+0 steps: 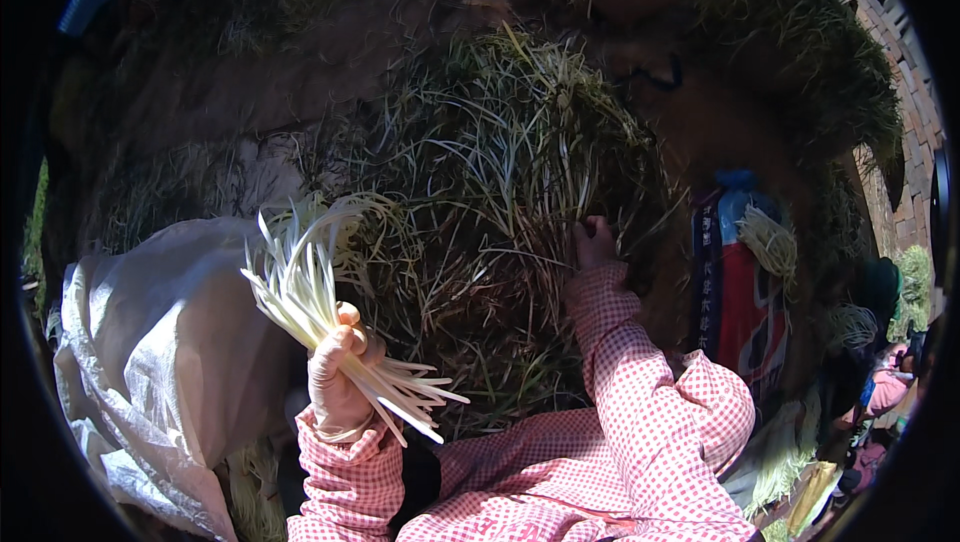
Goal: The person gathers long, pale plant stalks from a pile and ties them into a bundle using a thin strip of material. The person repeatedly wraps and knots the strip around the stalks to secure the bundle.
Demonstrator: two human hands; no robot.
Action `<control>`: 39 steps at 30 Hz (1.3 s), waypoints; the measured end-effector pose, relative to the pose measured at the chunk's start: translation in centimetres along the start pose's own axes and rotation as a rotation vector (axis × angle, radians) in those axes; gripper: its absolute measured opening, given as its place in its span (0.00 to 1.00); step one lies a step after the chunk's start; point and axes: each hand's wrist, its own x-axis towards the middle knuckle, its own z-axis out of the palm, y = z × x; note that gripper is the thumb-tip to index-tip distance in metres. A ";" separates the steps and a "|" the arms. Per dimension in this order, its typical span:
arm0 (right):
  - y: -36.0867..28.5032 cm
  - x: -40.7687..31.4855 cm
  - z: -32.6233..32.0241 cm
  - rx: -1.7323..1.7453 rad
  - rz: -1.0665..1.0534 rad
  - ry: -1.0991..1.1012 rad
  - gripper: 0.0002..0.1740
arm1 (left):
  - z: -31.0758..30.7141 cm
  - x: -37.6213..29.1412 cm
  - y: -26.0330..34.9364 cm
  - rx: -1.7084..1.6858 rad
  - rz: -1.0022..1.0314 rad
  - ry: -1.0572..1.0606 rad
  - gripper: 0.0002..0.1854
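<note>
My left hand is closed around a bundle of pale, blanched chive-like stalks. Their leafy ends fan out to the upper left, and the cut-looking white ends stick out to the lower right. In the shade ahead, my right hand reaches into a large heap of long green and whitish stalks. Its fingers are bent against the stalks at the heap's right side. Shadow hides whether they grip any.
A white woven plastic sheet or sack bulges at left. To the right lies a red and blue printed sack with a small pale bunch on it. More greens are piled at upper right. Another person is at far right.
</note>
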 end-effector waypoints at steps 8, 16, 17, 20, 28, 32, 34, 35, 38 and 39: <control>-6.9 -1.4 -0.9 0.707 -0.089 0.073 0.09 | 0.2 0.3 -0.6 0.049 -0.040 0.027 0.15; -12.3 -21.3 -1.5 0.890 0.171 -0.730 0.10 | 3.0 0.1 -2.2 0.393 -0.211 0.208 0.17; -13.2 -22.1 -2.1 0.876 0.182 -0.731 0.08 | 2.5 0.0 -2.5 0.419 -0.263 0.185 0.17; -14.8 -23.6 -2.7 0.812 0.045 -0.715 0.10 | 1.3 0.0 -4.2 0.422 -0.291 0.178 0.15; -12.9 -24.0 -2.1 0.908 0.050 -1.038 0.09 | 0.1 0.6 -6.4 0.350 -0.252 0.257 0.10; -12.1 -17.0 -0.1 0.549 -0.132 -0.783 0.09 | -0.7 0.5 -4.8 0.329 -0.241 0.181 0.15; -11.3 -12.4 2.4 0.230 -0.319 -0.407 0.16 | -0.2 0.5 -4.7 0.277 -0.221 0.183 0.15; -11.1 -10.9 2.9 0.076 -0.390 -0.268 0.22 | -0.3 0.4 -4.8 0.253 -0.215 0.164 0.15; -10.3 -7.3 3.7 -0.335 -0.521 0.090 0.40 | 0.0 0.2 -4.9 0.212 -0.214 0.158 0.15; -9.9 -6.5 3.8 -0.456 -0.447 -0.023 0.43 | 0.2 0.3 -4.8 0.188 -0.216 0.170 0.15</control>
